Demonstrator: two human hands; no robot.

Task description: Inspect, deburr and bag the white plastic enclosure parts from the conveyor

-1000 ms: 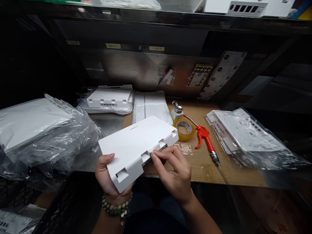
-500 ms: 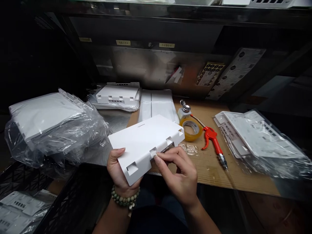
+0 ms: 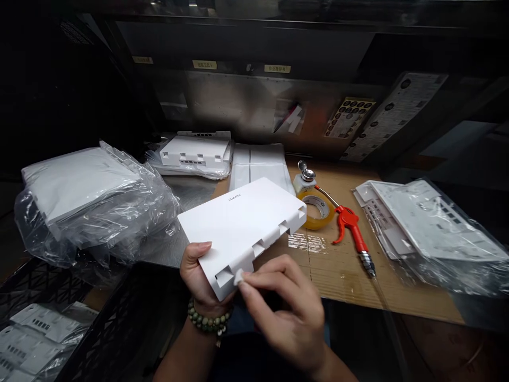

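My left hand [image 3: 202, 278] grips a white plastic cover [image 3: 242, 215] by its near left corner, thumb on top. The cover is tilted, with HUAWEI printed on its face and several square notches along the edge facing me. A small white wad [image 3: 238, 277], perhaps cloth or tissue, is pinched between thumb and forefinger of my right hand [image 3: 288, 305]. The wad is at the cover's side wall, near the notch closest to my left hand. Green beads circle my left wrist.
Bagged white covers lie at left [image 3: 83, 185] and right [image 3: 433, 223]. Behind are stacked covers [image 3: 194, 151] and white bags [image 3: 260, 162]. A pump bottle [image 3: 304, 182], yellow tape roll [image 3: 318, 209] and red air blow gun [image 3: 352, 228] rest on cardboard [image 3: 330, 276]. A black crate [image 3: 103, 318] holds more covers.
My right hand has moved left and toward me along the notched edge, from a middle notch to the nearest one. The white wad now shows plainly. My left hand keeps its grip.
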